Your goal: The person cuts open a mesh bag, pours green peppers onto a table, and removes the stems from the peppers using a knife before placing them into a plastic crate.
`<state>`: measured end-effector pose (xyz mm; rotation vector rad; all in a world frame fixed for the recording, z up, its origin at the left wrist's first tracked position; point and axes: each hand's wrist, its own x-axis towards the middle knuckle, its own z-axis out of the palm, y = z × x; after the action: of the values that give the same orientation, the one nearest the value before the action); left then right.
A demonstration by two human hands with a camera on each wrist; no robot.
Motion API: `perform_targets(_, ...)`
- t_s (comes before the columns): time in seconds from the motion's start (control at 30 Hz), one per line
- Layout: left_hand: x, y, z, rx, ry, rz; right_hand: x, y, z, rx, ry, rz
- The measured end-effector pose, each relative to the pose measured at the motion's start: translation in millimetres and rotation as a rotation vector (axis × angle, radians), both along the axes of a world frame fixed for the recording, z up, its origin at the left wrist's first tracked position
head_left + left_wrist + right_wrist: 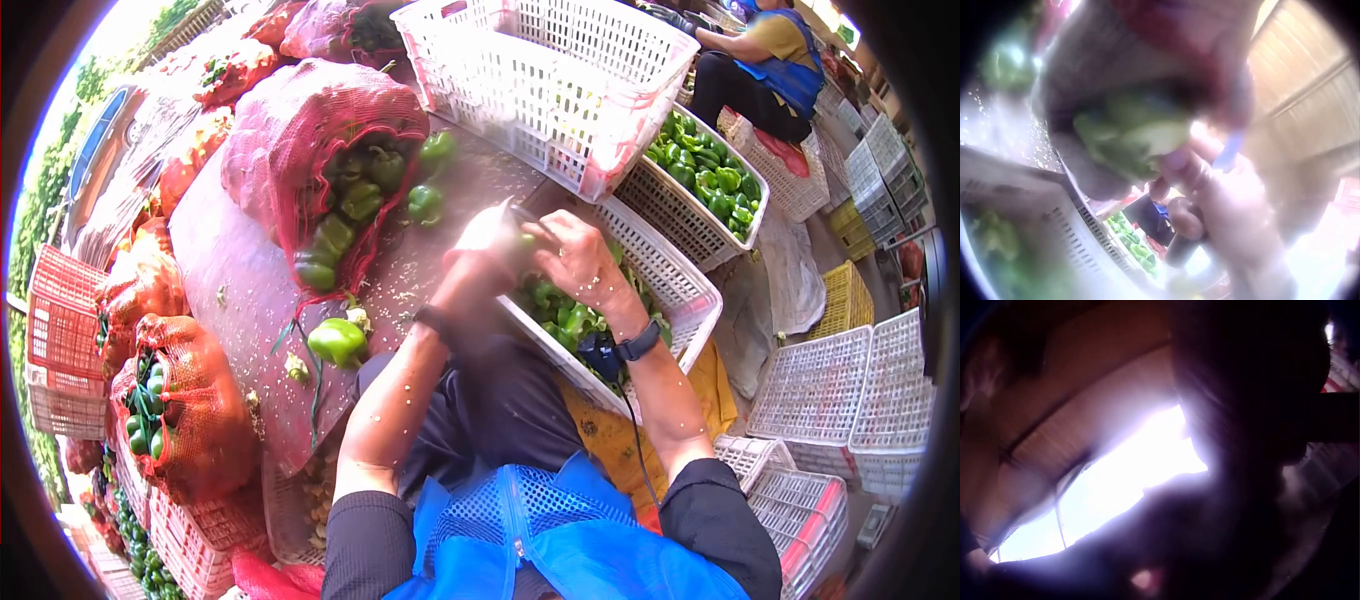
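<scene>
In the head view the left hand (492, 238), blurred, is beside the right hand (580, 262), above the near end of a white crate (690, 318) of green peppers. The left wrist view has the left hand (1147, 56) curled round a green pepper (1125, 134). There the right hand (1216, 200) touches the pepper's pale end with its thumb; its fingers are curled, and whether they hold a tool is unclear. One green pepper (338, 342) lies on the sheet near the knees. The right wrist view is mostly dark.
A pink net bag (290, 130) spills peppers on the sheet (235, 260). An empty white crate (545, 95) stands beyond, and a full pepper crate (725, 215) at the right. An orange net bag (205, 400) sits at left. Another person (770, 50) sits at the upper right.
</scene>
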<state>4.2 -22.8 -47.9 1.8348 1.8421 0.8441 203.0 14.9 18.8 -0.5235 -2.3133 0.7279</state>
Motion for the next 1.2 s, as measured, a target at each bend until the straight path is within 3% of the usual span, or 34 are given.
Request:
perform_targets(0.07, 3, 3, -5, 0.006, -0.067, 0.029, -7, -3, -11, 0.051, 0.061, -0.078)
perform_targets(0.13, 11, 0, 16, 0.147, 0.642, -0.063, -16, -6, -13, 0.105, 0.122, -0.153)
perform_targets(0.17, 14, 1, 14, 0.145, 0.640, -0.059, -20, -10, -13, 0.098, 0.157, -0.221)
perform_targets(0.23, 17, 4, 10, 0.054, 0.513, 0.191, -26, -10, -18, 0.092, 0.192, -0.285)
perform_targets(0.27, 13, 6, 5, 0.054, 0.509, 0.194, -30, -9, -23, 0.153, 0.268, -0.330)
perform_targets(0.33, 6, 8, -5, -0.109, 0.770, 0.011, -29, -2, -29, 0.215, 0.337, -0.370)
perform_targets(0.4, 8, 4, 29, -0.179, 0.754, -0.030, -9, 11, -22, -0.655, 0.401, -0.603)
perform_targets(0.47, 11, 7, 32, -0.232, 0.727, -0.003, 5, 36, -55, -0.295, 0.419, -0.474)
perform_targets(0.5, 19, 17, 30, -0.271, 0.719, 0.043, 6, 32, -46, -0.361, 0.423, -0.468)
perform_targets(0.57, 19, 29, 33, -0.165, -0.436, 0.357, 3, 19, -19, -0.386, 0.402, -0.408)
perform_targets(0.6, 20, 12, 62, 0.012, 0.077, 0.273, -1, 15, -9, -0.327, 0.390, -0.371)
perform_targets(0.63, 15, 14, 56, 0.065, -0.193, 0.301, -11, 9, 0, -0.252, 0.319, -0.272)
perform_targets(0.67, 3, 32, 9, 0.197, 0.038, 0.234, -18, 4, 9, -0.171, 0.252, -0.185)
perform_targets(0.73, 2, -26, 80, 0.048, 0.227, 0.277, -49, -15, 30, -0.105, 0.123, -0.046)
perform_targets(0.8, -29, -66, 83, 0.314, 0.101, 0.202, -84, -39, 43, 0.002, 0.097, 0.131)
perform_targets(0.83, -43, -103, 102, 0.504, 0.194, 0.153, -99, -52, 51, -0.156, 0.046, 0.228)
perform_targets(0.87, -53, -130, 121, 0.334, 0.369, 0.195, -113, -64, 57, -0.316, -0.006, 0.325)
perform_targets(0.9, -72, -149, 100, 0.462, 0.225, 0.388, -127, -71, 58, -0.278, -0.024, 0.329)
perform_targets(0.93, -103, -166, 51, 0.628, 0.150, 0.426, -141, -78, 56, -0.241, -0.043, 0.333)
perform_targets(0.97, -116, -193, 50, 0.625, 0.150, 0.431, -157, -85, 48, -0.228, -0.061, 0.366)
perform_targets(1.0, -126, -225, 53, 0.438, 0.297, 0.555, -173, -93, 26, -0.211, -0.024, 0.421)
perform_targets(1.03, -140, -253, 53, 0.247, 0.439, 0.675, -186, -107, 20, -0.228, -0.177, 0.449)
perform_targets(1.07, -165, -271, 33, 0.039, 0.232, 0.901, -201, -117, 4, -0.058, -0.261, 0.491)
perform_targets(1.13, -190, -281, 2, 0.029, -0.171, 1.077, -221, -146, -19, -0.089, -0.469, 0.438)
perform_targets(1.2, -171, -287, 24, 0.166, 0.568, 0.680, -230, -159, -38, -0.221, -0.551, 0.409)
